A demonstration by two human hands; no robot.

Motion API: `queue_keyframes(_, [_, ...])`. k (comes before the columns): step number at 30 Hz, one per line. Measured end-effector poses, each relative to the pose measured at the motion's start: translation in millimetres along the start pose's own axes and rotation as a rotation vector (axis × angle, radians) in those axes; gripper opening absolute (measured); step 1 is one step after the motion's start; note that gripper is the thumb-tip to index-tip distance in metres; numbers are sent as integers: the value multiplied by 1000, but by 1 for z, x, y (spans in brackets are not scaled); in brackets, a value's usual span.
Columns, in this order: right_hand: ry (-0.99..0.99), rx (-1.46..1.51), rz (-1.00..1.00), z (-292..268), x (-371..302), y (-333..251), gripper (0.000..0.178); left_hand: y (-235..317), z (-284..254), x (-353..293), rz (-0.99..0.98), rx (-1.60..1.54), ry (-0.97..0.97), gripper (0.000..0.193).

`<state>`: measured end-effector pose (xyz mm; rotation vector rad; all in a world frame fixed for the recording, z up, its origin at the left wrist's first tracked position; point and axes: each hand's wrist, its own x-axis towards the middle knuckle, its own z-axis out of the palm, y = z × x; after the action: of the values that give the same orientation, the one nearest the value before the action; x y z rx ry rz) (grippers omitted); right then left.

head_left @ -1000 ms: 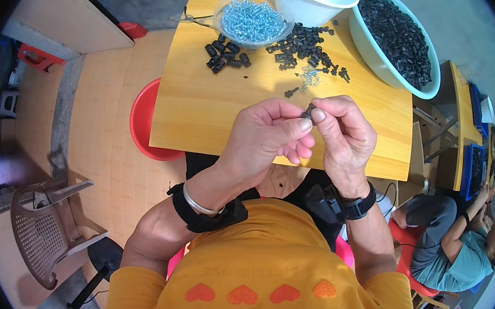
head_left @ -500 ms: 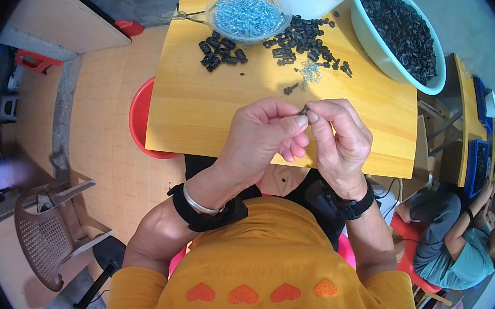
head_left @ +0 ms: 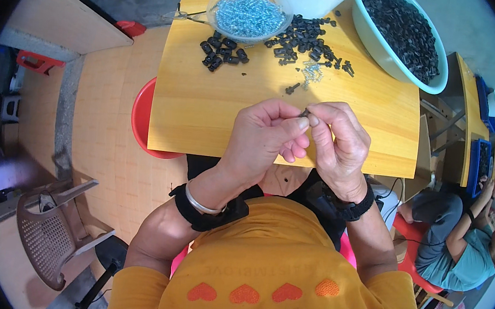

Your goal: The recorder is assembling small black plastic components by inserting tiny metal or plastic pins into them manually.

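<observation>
My left hand (head_left: 266, 133) and my right hand (head_left: 341, 145) meet over the table's near part. Thumb and forefinger of each pinch one small dark plastic piece (head_left: 305, 113), mostly hidden by the fingertips. Just beyond lies a single black stemmed plastic piece (head_left: 292, 88). Next to it is a little heap of small metal springs (head_left: 312, 74). Farther back spread many small black plastic parts (head_left: 302, 36), and to their left a group of chunkier black barrel-shaped pieces (head_left: 214, 62). A clear round bowl (head_left: 288, 23) holds a mass of silvery-blue springs (head_left: 247, 13).
The wooden table (head_left: 203, 119) has a pale basin (head_left: 441, 78) of black parts at back right and white tubs (head_left: 315, 2) at the back. Scissors (head_left: 183, 15) stick out past its left edge. Below stands a red bucket (head_left: 141, 116). Another person (head_left: 460, 255) sits at right.
Both hands keep their pinch on the small dark piece, with only slight finger movement. The whole view has shifted very slightly.
</observation>
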<state>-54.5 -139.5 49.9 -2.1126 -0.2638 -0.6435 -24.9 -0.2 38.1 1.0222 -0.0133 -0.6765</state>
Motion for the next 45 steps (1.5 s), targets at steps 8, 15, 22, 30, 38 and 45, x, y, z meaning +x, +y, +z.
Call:
queue_keyframes(8, [-74, -11, -10, -3, -3, 5, 11, -1, 0, 0, -20, 8, 41, 13])
queue_keyframes(15, [-228, 20, 7, -6, -3, 5, 29, -4, -8, 4, -43, 37, 27, 14])
queue_keyframes(22, [-164, -42, -3, 3, -9, 10, 30, -7, -8, 8, -64, -37, 35, 12])
queue_keyframes(30, [-185, -76, 8, 6, -13, 8, 24, -10, -9, 5, -48, -29, 40, 11])
queue_keyframes(38, [-136, 78, 99, 11, -16, 7, 22, -9, -2, -1, 28, 17, 83, 14])
queue_keyframes(45, [-126, 69, 121, 11, -14, 6, 27, -5, -10, 3, -87, -151, 52, 16])
